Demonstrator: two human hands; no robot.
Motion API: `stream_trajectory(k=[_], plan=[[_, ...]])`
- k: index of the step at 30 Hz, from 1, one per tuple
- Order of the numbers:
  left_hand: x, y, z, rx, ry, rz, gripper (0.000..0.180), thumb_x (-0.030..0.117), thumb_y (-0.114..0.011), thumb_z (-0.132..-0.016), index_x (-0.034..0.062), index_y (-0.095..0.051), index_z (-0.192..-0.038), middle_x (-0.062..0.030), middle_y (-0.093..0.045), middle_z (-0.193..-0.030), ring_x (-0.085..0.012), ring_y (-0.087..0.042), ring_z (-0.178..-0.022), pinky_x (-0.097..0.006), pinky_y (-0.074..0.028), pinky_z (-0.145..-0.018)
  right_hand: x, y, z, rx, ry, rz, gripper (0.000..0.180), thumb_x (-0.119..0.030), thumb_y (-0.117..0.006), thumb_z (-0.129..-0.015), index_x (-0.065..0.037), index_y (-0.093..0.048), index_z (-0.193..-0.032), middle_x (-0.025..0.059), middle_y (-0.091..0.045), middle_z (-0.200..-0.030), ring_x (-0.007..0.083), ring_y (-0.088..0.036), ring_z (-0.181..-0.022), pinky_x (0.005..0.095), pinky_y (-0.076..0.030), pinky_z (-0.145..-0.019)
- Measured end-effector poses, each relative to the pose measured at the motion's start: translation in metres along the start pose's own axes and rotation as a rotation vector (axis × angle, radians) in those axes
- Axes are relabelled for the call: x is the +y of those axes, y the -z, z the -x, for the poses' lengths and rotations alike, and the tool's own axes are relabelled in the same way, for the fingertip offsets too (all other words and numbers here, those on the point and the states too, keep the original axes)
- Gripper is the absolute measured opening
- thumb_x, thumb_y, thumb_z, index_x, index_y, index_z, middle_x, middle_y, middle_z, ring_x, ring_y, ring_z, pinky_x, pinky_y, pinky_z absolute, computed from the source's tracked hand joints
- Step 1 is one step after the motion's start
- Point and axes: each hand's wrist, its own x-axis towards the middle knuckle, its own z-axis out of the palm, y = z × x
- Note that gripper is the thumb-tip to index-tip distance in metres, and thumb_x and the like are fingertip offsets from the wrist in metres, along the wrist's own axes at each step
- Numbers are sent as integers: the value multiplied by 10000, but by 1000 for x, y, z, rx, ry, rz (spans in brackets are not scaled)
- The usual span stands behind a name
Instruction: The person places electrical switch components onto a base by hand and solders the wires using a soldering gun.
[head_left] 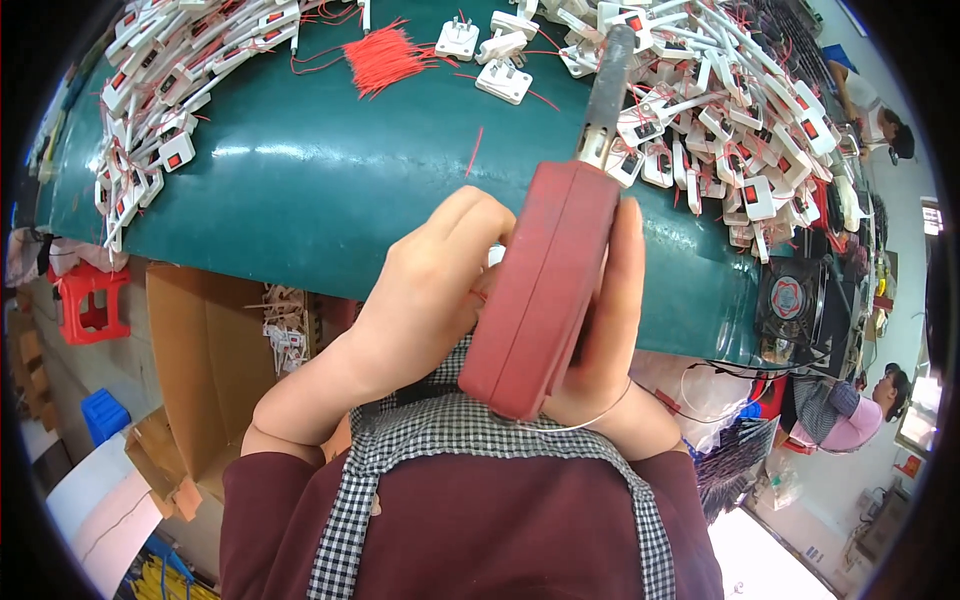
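My right hand (618, 310) is wrapped round a dark red soldering gun (545, 285), whose thumb-side edge hides most of the fingers. Its dark, scorched metal barrel points away over the table, and a white cord trails from its near end. Just left of the gun, my left hand (425, 280) is closed with bent fingers on a small white piece (495, 256). A bit of red wire shows by those fingertips; the gun covers the rest. Beyond my hands, a loose red wire (474, 152) lies on the green table (300, 190).
White switch units (175, 152) with red rockers line the far left; a larger heap (700, 130) fills the right. A red wire bundle (385, 60) and several white plug parts (503, 80) lie at the back. A fan (788, 296) stands right, a cardboard box (205, 360) lower left. Two people sit at right.
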Motion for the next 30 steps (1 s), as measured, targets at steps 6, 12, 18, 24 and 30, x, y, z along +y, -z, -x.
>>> stream_trajectory(k=[6, 12, 18, 24, 30], plan=[[0, 10, -5, -136, -117, -22, 305, -94, -649, -676, 20, -504, -919, -102, -520, -872, -273, -579, -762, -347, -486, -635, 7, -3, -2, 104, -114, -49, 1126, 86, -714, -710, -53, 108, -1468, 138, -554, -1026, 182, -609, -835, 333, -535, -772], [-24, 25, -5, -283, -55, 245, 203, -33, -686, -734, 11, -559, -886, -81, -572, -901, -205, -589, -790, -316, -487, -686, 13, -2, -7, 129, -205, -132, 1109, 107, -700, -700, -78, 65, -1482, 134, -539, -982, 163, -592, -807, 280, -560, -679], [-22, 15, 1, -175, 20, 219, 111, -27, -683, -743, 14, -588, -783, -93, -603, -895, -214, -595, -796, -312, -483, -679, 19, 3, -1, 147, -232, -178, 1146, 22, -776, -689, -52, 57, -1473, 133, -546, -997, 233, -633, -829, 282, -542, -650], [-9, 6, 11, -59, 79, 63, 110, -66, -659, -720, -3, -652, -811, -99, -632, -933, -173, -604, -814, -281, -483, -646, 44, -4, 44, 216, -10, -219, 1115, 14, -749, -735, -50, 93, -1463, 206, -588, -1112, 249, -637, -948, 363, -519, -800], [10, 6, 18, 37, 61, -152, 130, -45, -702, -693, 26, -677, -799, -70, -593, -799, -187, -577, -721, -290, -459, -599, 42, -2, 35, 236, -167, -338, 1114, 27, -735, -741, -51, 109, -1464, 188, -559, -1114, 242, -643, -911, 366, -524, -774]])
